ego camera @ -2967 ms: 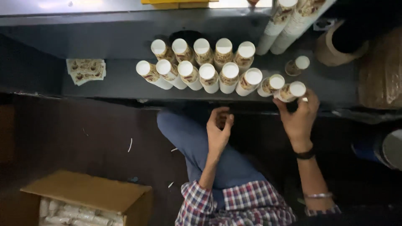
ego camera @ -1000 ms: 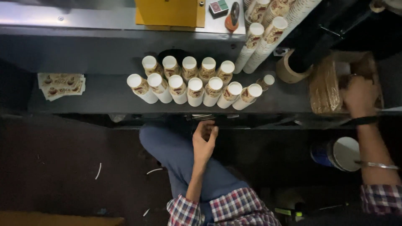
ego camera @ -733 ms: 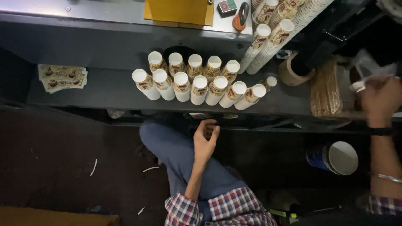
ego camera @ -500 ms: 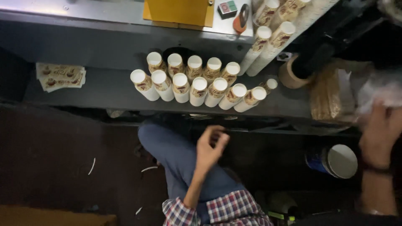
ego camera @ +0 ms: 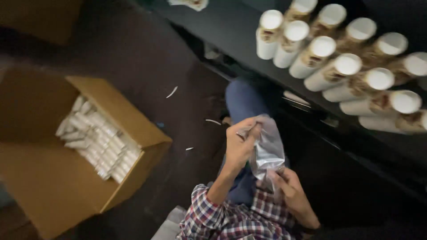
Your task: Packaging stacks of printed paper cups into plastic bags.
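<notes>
A clear crinkled plastic bag (ego camera: 267, 152) hangs between both hands above my lap. My left hand (ego camera: 239, 144) pinches the bag's upper left edge, fingers closed on it. My right hand (ego camera: 290, 191) grips the bag's lower end from beneath. My blue-trousered knee (ego camera: 242, 100) shows just above the hands, and my checked sleeves are at the bottom of the view.
Several stacks of white paper cups (ego camera: 347, 66) lie on the dark shelf (ego camera: 231, 31) at upper right. An open cardboard box (ego camera: 80, 146) packed with wrapped white cup stacks (ego camera: 98, 142) stands on the dark floor at left. Small paper scraps (ego camera: 171, 92) litter the floor.
The view swung down and left, bringing the box into sight. My right hand came back from the far right holding a plastic bag, and my left hand has taken hold of it.
</notes>
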